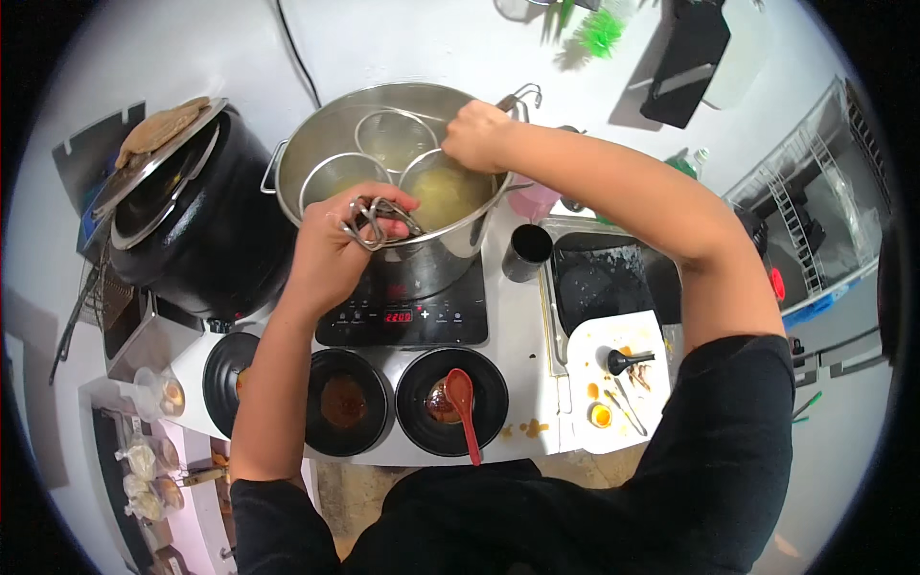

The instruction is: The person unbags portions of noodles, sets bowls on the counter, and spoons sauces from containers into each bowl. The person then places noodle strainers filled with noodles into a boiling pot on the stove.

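Note:
A large steel pot holds three round wire-mesh strainers, at the back, left and right. Pale yellowish food sits in cloudy liquid within the right strainer. Over the pot's front rim, my left hand grips looped metal wire handles. My right hand is curled at the right strainer's upper edge, knuckles up; its fingertips and anything in them are hidden. Hooked metal handle ends stick out past the pot's far right rim.
Beneath the pot is a lit induction cooker. Black bowls with dark sauce line the front; one has a red spoon. A black lidded cooker stands left. Right are a black cup and stained white board.

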A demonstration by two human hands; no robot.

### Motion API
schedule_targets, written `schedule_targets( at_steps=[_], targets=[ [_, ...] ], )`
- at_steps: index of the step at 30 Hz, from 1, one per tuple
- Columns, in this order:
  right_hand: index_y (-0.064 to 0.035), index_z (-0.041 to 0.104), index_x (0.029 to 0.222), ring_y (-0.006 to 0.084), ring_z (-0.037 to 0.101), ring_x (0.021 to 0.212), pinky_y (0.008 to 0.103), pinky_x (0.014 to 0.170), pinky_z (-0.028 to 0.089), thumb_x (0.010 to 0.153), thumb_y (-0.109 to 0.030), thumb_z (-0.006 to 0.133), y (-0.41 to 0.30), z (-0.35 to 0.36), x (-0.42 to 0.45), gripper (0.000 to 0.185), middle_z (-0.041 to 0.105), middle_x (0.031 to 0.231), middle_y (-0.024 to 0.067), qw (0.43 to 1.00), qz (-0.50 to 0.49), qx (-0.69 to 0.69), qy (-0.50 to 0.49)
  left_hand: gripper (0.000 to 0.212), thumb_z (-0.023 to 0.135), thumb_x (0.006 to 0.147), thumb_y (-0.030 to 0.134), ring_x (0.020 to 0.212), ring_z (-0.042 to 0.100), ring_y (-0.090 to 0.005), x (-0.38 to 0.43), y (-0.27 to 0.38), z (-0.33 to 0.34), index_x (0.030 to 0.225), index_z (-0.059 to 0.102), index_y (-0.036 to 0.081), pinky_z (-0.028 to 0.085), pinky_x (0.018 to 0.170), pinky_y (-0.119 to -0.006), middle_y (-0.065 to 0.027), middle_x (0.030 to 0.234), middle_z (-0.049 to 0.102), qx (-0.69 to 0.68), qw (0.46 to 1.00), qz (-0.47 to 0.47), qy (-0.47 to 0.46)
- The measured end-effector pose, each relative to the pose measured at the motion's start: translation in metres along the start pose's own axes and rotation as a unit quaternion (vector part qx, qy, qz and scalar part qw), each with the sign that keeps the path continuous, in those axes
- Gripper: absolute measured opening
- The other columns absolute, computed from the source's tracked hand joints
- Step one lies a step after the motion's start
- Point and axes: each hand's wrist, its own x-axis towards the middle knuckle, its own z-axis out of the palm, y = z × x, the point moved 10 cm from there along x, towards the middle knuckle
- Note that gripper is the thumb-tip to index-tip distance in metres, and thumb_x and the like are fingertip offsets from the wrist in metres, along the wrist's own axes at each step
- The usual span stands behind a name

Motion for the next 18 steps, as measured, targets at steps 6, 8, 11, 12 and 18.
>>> schedule_targets(
  at_steps=[6,8,11,12,18],
  targets=[
    [-0.0116,0.066,0.065,0.0253,0.062,0.062,0.0393,0.052,0.047,0.060,-0.016,0.066,0.045,-0.175,-0.037,0.007,0.064,0.069,0.0087,0.949,0.066,0.065,0.301,0.021,0.060,0.075,-0.003,0.079,0.058,-0.0117,-0.013,0.017,0.005,0.096,0.059,0.002,0.045,0.073,-0.026,-0.0067,0.090,0.064,0.061,0.985,0.058,0.153],
    [-0.0112,0.066,0.066,0.0242,0.063,0.062,0.0379,0.052,0.048,0.064,-0.016,0.064,-0.002,-0.157,0.018,0.006,0.064,0.070,0.0088,0.954,-0.028,0.021,0.299,0.028,0.050,0.072,-0.012,0.075,0.063,-0.0159,-0.016,0.022,0.007,0.095,0.056,0.002,0.047,0.066,-0.026,-0.0105,0.084,0.062,0.022,0.983,0.054,0.174],
    [-0.0103,0.065,0.063,0.0241,0.065,0.070,0.0356,0.058,0.051,0.068,-0.018,0.059,-0.050,-0.072,0.078,0.012,0.064,0.067,0.0070,0.969,-0.134,-0.047,0.200,0.039,0.040,0.066,-0.020,0.072,0.065,-0.0181,-0.012,0.025,0.019,0.094,0.055,0.002,0.049,0.063,-0.029,-0.0127,0.079,0.061,0.005,0.980,0.094,0.175],
    [-0.0110,0.066,0.064,0.0252,0.064,0.070,0.0352,0.059,0.051,0.069,-0.019,0.059,-0.068,-0.078,0.083,0.012,0.065,0.068,0.0078,0.975,-0.151,-0.031,0.160,0.038,0.042,0.066,-0.019,0.071,0.064,-0.0184,-0.015,0.024,0.014,0.094,0.055,0.002,0.049,0.063,-0.030,-0.0132,0.079,0.061,0.007,0.978,0.094,0.185],
    [-0.0117,0.069,0.074,0.0246,0.065,0.076,0.0351,0.064,0.051,0.073,-0.017,0.058,-0.057,-0.086,0.100,0.012,0.067,0.078,0.0079,0.994,-0.074,0.010,0.085,0.039,0.041,0.068,-0.020,0.074,0.063,-0.0234,-0.015,0.027,0.017,0.098,0.053,0.002,0.048,0.067,-0.031,-0.0149,0.083,0.060,0.047,0.978,0.106,0.171]
  ],
)
